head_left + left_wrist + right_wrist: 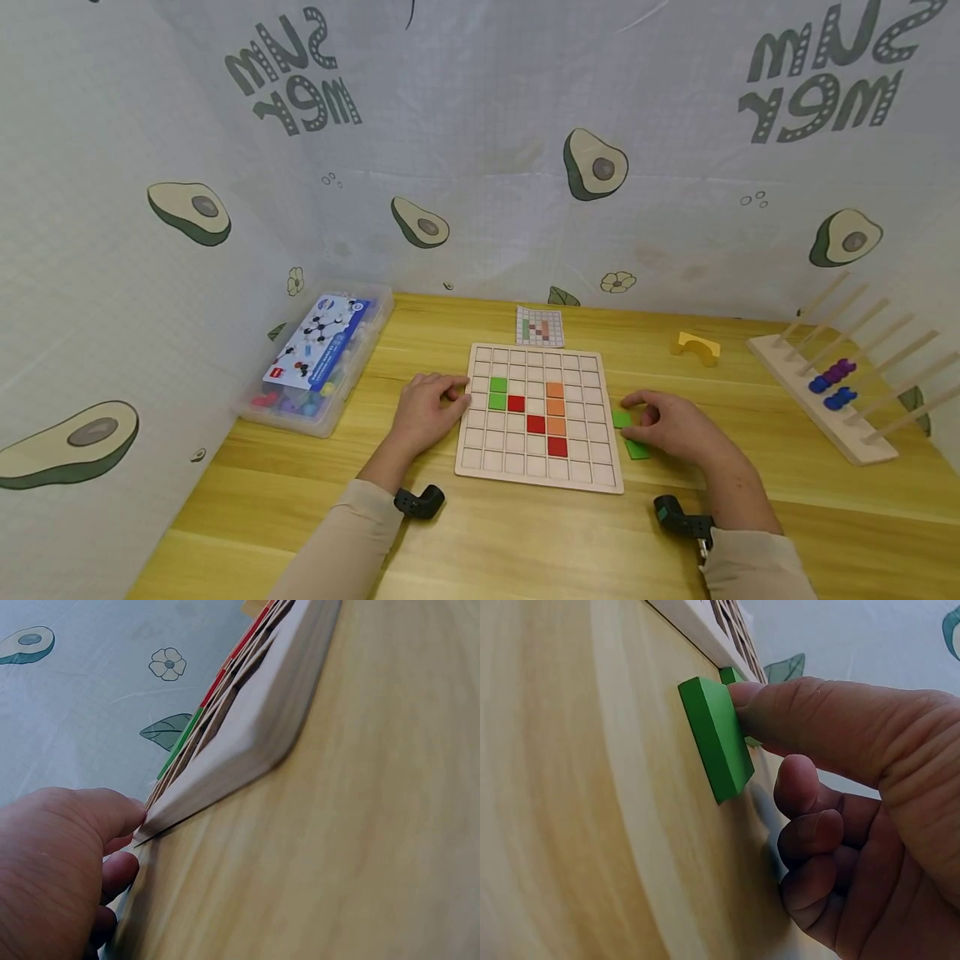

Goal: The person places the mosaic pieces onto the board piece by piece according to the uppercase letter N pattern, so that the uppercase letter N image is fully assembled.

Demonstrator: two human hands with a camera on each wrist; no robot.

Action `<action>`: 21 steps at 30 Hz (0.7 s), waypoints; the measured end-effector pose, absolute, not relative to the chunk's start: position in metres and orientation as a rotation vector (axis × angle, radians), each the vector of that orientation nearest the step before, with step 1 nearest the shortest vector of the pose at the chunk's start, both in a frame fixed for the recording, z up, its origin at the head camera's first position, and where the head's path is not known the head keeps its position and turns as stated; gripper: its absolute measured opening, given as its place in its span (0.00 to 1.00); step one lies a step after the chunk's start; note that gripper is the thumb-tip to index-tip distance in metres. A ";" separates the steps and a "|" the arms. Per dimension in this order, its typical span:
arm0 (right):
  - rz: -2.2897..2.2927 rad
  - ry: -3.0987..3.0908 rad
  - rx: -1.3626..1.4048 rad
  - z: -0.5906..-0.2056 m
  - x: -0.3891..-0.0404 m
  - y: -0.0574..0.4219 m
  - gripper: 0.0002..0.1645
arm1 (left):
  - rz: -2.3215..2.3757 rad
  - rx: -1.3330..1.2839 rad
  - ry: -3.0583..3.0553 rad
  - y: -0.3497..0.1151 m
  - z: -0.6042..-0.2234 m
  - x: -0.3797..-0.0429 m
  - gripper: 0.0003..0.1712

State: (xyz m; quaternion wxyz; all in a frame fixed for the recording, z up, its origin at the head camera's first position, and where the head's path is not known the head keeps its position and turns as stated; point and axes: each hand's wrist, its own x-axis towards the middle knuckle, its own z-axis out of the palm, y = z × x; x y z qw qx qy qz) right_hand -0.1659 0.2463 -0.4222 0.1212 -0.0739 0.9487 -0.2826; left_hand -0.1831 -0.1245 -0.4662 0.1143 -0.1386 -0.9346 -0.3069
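Note:
A light wooden grid board (538,482) lies on the table with several green, red and orange square tiles in its cells. My left hand (427,410) rests at the board's left edge, its thumb (112,814) against the side. To the right of the board are two loose green tiles. My right hand (672,423) pinches the farther green tile (621,418) between thumb and index finger. Nearer to me lies the other green tile (718,739), close beside the thumb (780,712); the remaining right fingers are curled.
Behind the board lies a small printed pattern card (539,327). A clear plastic case (318,350) with a molecule label stands at the left. On the right are a yellow arch block (697,347) and a wooden peg rack (821,400) with blue and purple beads.

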 end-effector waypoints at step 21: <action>-0.896 2.763 -0.215 -0.425 -0.165 0.249 0.20 | -0.903 -0.412 -2.735 -0.125 -0.466 -0.183 0.16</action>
